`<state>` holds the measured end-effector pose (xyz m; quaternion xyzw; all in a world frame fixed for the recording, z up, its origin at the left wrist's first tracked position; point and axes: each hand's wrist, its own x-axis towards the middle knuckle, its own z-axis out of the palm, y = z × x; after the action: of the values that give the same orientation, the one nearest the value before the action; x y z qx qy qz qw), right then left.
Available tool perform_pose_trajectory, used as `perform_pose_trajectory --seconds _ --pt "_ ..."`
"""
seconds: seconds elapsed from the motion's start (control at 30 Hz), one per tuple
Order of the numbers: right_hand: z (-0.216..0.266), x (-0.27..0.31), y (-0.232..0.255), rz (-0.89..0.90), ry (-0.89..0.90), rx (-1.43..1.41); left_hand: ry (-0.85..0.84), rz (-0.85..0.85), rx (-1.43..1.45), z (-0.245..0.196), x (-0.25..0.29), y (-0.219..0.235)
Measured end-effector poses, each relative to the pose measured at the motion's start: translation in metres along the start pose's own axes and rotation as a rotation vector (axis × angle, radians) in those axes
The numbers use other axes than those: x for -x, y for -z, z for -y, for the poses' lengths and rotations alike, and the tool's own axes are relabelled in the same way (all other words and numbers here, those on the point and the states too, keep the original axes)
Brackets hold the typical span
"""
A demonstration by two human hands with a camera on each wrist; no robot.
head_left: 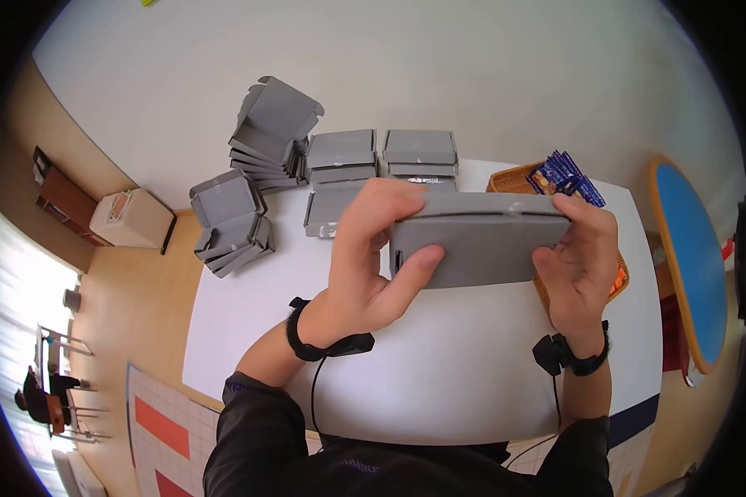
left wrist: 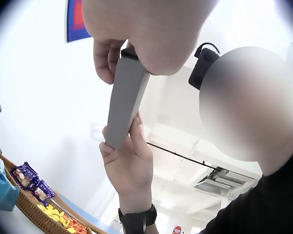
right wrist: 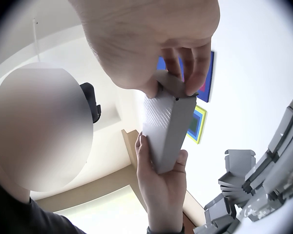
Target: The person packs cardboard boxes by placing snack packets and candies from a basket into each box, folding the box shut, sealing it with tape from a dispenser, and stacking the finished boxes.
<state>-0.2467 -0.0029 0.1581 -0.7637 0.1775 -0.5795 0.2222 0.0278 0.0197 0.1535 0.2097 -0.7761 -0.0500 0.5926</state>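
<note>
A grey cardboard box (head_left: 481, 253) with its lid folded down is held up over the white table, one hand at each end. My left hand (head_left: 358, 265) grips its left end, thumb on the near face and fingers over the top edge. At the other end, my right hand (head_left: 584, 265) holds it the same way. In the left wrist view the box (left wrist: 124, 100) stands out against the wall, with the right hand (left wrist: 132, 170) at its far end. The right wrist view shows the box (right wrist: 168, 126) with the left hand (right wrist: 161, 195) beyond.
Opened grey boxes (head_left: 278, 112) are nested at the back left, beside a second open pile (head_left: 228, 203). Closed boxes (head_left: 342, 149) stand stacked behind the hands. A wicker basket (head_left: 510, 180) with blue snack packets (head_left: 559, 178) is at the back right. Beyond the table (head_left: 414, 373) stands a blue-topped table (head_left: 692, 257).
</note>
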Motion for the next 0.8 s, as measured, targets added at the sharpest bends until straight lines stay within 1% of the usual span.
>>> perform_pose_trajectory --seconds 0.03,0.07,0.1,0.13,0.17,0.23,0.3,0.37,0.43,0.57,0.63,0.73,0.8 --pt "-0.001 0.002 0.002 -0.009 -0.009 0.013 -0.036 -0.013 0.014 -0.002 -0.001 0.0" --pt "0.0 0.002 0.003 0.032 0.025 -0.035 -0.073 -0.028 0.034 -0.003 -0.003 0.0" --pt "0.001 0.002 0.004 0.074 0.059 -0.082 -0.074 -0.025 0.056 -0.003 -0.003 -0.001" --pt "0.004 0.003 0.004 0.063 0.056 -0.046 -0.074 -0.014 0.095 -0.002 -0.003 -0.001" --pt "0.006 0.003 0.004 0.058 0.048 -0.033 -0.072 -0.001 0.13 -0.003 -0.003 0.001" --pt "0.009 0.004 0.002 0.113 0.035 -0.063 -0.033 0.037 0.12 -0.012 -0.01 0.003" --pt "0.008 0.004 0.001 0.104 0.044 -0.063 -0.001 0.121 0.153 -0.018 -0.014 0.003" --pt "0.008 0.005 -0.002 0.096 0.054 -0.068 0.006 0.11 0.163 -0.016 -0.011 0.006" --pt "0.014 0.003 -0.005 0.102 0.092 0.083 0.01 0.098 0.173 -0.015 -0.009 0.006" --pt "0.024 -0.01 -0.011 0.082 0.132 0.181 0.014 0.097 0.182 -0.016 -0.009 0.004" --pt "0.028 -0.01 -0.01 0.155 0.156 0.259 0.012 0.111 0.193 -0.014 -0.009 0.004" --pt "0.036 -0.007 -0.008 0.202 0.11 0.294 0.022 0.126 0.233 -0.014 -0.008 0.003" --pt "0.036 -0.006 -0.009 0.192 0.088 0.263 0.071 0.109 0.28 -0.015 -0.006 0.001"
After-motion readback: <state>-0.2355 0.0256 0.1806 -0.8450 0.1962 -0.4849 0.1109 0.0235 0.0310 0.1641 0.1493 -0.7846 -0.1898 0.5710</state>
